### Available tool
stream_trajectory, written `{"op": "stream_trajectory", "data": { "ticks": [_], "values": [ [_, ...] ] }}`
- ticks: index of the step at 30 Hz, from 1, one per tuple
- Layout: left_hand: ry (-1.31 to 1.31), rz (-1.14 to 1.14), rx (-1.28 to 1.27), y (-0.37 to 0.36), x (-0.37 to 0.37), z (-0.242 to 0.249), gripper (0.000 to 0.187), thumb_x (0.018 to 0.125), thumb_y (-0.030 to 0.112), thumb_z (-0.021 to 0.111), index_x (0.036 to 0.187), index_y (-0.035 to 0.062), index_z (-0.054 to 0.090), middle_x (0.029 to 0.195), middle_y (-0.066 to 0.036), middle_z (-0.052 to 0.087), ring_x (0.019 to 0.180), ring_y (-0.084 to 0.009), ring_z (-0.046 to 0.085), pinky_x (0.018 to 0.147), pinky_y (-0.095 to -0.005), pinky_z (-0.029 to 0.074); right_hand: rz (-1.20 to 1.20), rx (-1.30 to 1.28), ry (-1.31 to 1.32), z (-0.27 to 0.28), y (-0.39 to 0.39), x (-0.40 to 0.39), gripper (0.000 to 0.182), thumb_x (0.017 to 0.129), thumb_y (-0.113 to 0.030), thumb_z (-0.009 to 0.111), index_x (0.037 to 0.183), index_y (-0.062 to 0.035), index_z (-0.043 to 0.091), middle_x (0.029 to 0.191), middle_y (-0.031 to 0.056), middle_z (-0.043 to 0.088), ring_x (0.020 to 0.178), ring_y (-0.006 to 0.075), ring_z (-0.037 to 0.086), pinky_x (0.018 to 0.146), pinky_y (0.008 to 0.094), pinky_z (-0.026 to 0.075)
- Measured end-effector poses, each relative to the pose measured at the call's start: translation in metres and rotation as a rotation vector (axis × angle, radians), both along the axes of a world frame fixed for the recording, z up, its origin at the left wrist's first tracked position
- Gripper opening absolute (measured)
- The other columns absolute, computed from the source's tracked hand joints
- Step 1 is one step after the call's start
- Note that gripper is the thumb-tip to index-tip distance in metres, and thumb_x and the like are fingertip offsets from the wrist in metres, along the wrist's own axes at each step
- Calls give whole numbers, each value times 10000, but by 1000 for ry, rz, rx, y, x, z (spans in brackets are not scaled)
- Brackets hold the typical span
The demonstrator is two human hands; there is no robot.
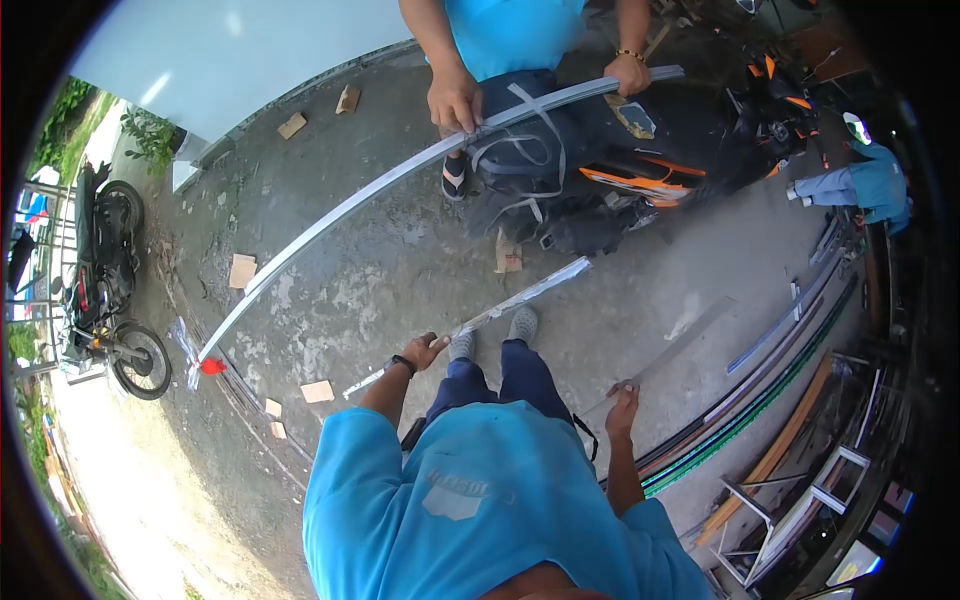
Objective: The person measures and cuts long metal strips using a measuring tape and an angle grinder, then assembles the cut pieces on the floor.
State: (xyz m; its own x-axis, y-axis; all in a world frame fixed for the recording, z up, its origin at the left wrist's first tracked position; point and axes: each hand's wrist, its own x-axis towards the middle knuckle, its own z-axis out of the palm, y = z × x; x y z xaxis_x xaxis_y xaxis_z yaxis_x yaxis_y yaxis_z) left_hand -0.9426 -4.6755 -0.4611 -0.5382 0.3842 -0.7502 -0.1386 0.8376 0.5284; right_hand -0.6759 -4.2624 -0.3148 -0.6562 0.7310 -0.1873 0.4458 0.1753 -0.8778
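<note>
My left hand (424,351), with a dark band at the wrist, is closed around a narrow whitish metal strip (530,293) that slants up to the right, past my shoes. On the other side, my right hand (622,402) pinches a thin grey flat bar (684,343), which reaches up and to the right, low in contrast against the concrete. Across from me a person in a light blue shirt (510,35) has both hands on a long pale metal profile (340,210). Its far end, at the left, has a red piece (212,367) beside it.
A black and orange motorcycle (650,170) with strapped bags stands ahead. Another motorcycle (115,280) is at the left. Long profiles (720,425) and a white frame (835,480) lie at the right. A further person (868,186) bends at the far right. Cardboard pieces (243,270) dot the floor.
</note>
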Motion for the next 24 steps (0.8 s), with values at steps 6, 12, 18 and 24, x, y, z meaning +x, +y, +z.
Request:
{"op": "stream_trajectory", "data": {
  "ticks": [6, 12, 18, 24],
  "values": [
    [-17, -6, 83, -17, -2, -8, 876, 964, 756, 393, 1363, -1, 583, 1304, -332, 621, 1297, -469, 548, 1086, -490, 436, 14, 27, 40, -11, -12, -10, 351, 1100, -346, 363, 994, -36, 486, 842, 84, 521, 817, 211, 520, 810, 360, 427],
    [39, -1, 206, -14, -2, 17, 749, 993, 709, 396, 1130, 25, 667, 1069, -225, 721, 1103, -387, 664, 973, -459, 486, -7, 27, 143, -12, -29, -31, 326, 1101, -328, 358, 989, -56, 499, 811, 57, 509, 795, 175, 514, 749, 316, 425],
    [63, -4, 403, 43, -13, 77, 723, 1018, 680, 384, 1092, 13, 654, 938, -170, 718, 942, -308, 696, 873, -418, 520, -86, 40, 277, 24, -52, -59, 469, 1059, -516, 400, 980, -62, 485, 781, 27, 483, 665, 123, 461, 609, 288, 364],
    [82, -37, 582, 128, -21, 145, 610, 1067, 582, 398, 971, 23, 622, 836, -107, 646, 825, -262, 622, 812, -401, 490, -94, 263, 537, 73, -46, -92, 538, 990, -594, 531, 1032, -58, 494, 701, -32, 403, 591, 86, 376, 549, 268, 295]
  ]
}}
